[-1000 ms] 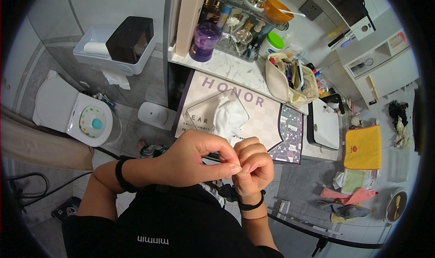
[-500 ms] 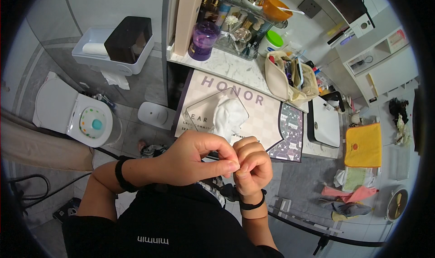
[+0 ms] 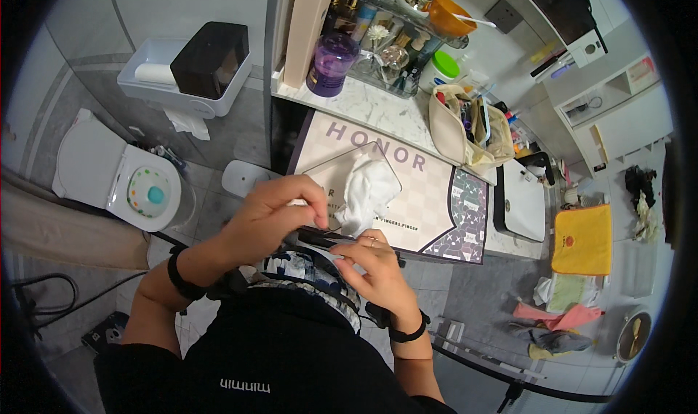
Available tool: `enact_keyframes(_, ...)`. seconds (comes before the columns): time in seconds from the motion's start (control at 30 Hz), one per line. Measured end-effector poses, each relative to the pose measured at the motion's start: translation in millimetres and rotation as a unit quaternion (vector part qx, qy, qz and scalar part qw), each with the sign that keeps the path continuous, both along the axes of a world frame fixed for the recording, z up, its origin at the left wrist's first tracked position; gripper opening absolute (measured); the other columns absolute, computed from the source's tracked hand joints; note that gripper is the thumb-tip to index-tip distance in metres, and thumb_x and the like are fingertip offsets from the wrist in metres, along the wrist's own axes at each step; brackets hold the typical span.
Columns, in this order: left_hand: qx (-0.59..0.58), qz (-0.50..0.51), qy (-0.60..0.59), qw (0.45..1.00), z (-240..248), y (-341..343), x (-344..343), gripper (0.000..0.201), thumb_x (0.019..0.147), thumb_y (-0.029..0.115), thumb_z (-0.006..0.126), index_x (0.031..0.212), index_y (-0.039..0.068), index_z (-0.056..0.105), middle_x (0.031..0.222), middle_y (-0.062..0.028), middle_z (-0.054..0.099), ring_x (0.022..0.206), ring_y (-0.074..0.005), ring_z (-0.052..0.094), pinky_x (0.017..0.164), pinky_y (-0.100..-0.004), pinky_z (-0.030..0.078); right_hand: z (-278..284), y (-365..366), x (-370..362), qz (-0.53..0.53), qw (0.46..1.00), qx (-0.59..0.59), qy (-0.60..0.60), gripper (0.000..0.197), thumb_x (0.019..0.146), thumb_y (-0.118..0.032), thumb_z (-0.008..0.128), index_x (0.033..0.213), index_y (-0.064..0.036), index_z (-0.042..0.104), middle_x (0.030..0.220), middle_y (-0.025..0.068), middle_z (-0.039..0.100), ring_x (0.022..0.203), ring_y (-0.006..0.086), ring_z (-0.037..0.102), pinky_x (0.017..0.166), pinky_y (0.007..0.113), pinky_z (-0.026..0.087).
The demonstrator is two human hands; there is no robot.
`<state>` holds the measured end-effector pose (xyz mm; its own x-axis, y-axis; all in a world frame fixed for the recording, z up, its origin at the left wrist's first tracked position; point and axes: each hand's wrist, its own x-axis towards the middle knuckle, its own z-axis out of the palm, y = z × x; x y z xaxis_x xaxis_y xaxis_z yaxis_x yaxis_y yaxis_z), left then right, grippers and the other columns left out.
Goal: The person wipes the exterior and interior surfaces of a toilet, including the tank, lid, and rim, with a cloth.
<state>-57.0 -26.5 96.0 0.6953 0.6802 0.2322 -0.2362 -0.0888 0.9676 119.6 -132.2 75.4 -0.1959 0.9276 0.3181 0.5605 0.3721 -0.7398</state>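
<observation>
Your left hand (image 3: 280, 214) curls its fingers toward the thumb, while your right hand (image 3: 374, 272) has its thumb standing apart from loosely bent fingers; whether either grips the dark strip (image 3: 316, 237) between them, you can't tell. Ahead, the white cloth (image 3: 367, 188) lies bunched above the checkered mat (image 3: 429, 203).

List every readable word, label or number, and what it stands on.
Lettering is located, not copied:
Beige mat: large purple capitals, legible; smaller dark lines, partly covered by white cloth.
Black shirt: pale lettering, upside down, legible.
Yellow towel: small emblem, unreadable.
Purple jar: print too small.
</observation>
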Motion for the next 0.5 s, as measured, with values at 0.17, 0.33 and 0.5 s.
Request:
enact_keyframes(0.17, 0.069, 0.068, 0.059, 0.994, -16, 15, -5, 0.01, 0.073, 0.001, 0.041, 0.072, 0.0, 0.051, 0.07, -0.006, 0.054, 0.069, -0.0148, 0.051, 0.066, -0.0243, 0.039, -34, 14, 14, -0.062, 0.981, 0.047, -0.177, 0.016, 0.07, -0.005, 0.056, 0.086, -0.0048, 0.058, 0.103, 0.0125, 0.051, 0.096, 0.0278, 0.045, 0.082, 0.037, 0.032)
enact_keyframes(0.33, 0.376, 0.157, 0.191, 0.893, -70, 31, 10, 0.01, 0.074, 0.008, 0.052, 0.074, -0.002, 0.055, 0.092, -0.0139, 0.057, 0.087, -0.0257, 0.052, 0.077, -0.0317, 0.039, -63, 45, 15, -0.225, 0.949, 0.03, -0.221, 0.035, 0.075, -0.016, 0.053, 0.109, -0.0081, 0.05, 0.126, 0.0213, 0.031, 0.115, 0.0373, 0.029, 0.093, 0.044, 0.022)
enact_keyframes(0.5, 0.366, 0.091, 0.274, 0.885, -105, 31, 16, 0.048, 0.073, 0.012, 0.058, 0.116, -0.001, 0.041, 0.121, -0.0191, 0.04, 0.109, -0.0326, 0.041, 0.09, -0.0357, 0.035, -90, 59, 31, -0.287, 0.919, -0.033, -0.269, 0.051, 0.08, -0.026, 0.048, 0.125, -0.0068, 0.034, 0.13, 0.0258, 0.024, 0.12, 0.0412, 0.021, 0.097, 0.049, 0.015)
